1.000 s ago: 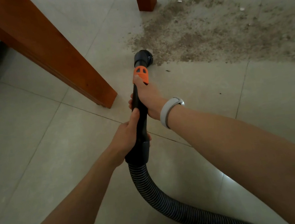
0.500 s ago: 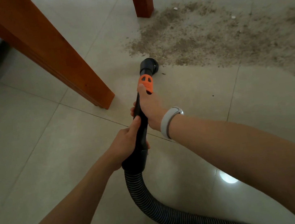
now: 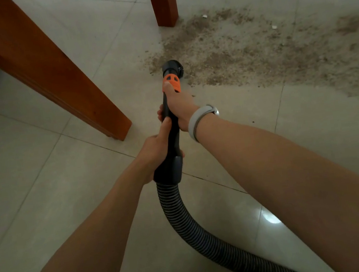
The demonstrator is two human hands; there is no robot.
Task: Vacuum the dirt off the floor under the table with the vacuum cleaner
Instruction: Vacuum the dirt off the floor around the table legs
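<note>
- Left hand (image 3: 157, 149) wrapped round the black wand (image 3: 170, 134) low down, just above the cuff where the ribbed hose (image 3: 186, 222) joins, thumb laid along the shaft; judged the steering and pushing grip.
- Right hand (image 3: 178, 107) closed round the same wand further forward, thumb tip against the orange collar (image 3: 172, 82), pale wristband (image 3: 199, 119) just behind it; judged placed near the tip to press and aim the head.
- 2 hands stacked on 1 shaft, probably because the long reach under the desk calls for control at both ends.
- Round brush nozzle (image 3: 172, 67) just beyond the orange collar, set at the near left edge of the dirt patch (image 3: 255, 56), either touching the floor or just over it; cannot tell which.
- Dirt patch spread from the nozzle away to the right and back toward the far desk leg (image 3: 163, 2), whose foot stands at the patch's far left corner; a few pale crumbs among the grit.
- Near desk leg (image 3: 51, 84) well left of the nozzle, clear of the wand's line.
- Hose trailing back from the nozzle end, past the left hand, curving right and out of view at the bottom; loose enough, by the look of it, for more forward reach.
- Most of the patch apparently not yet picked up; tiled floor (image 3: 33, 202) on the near side of the nozzle looks bare of grit.
</note>
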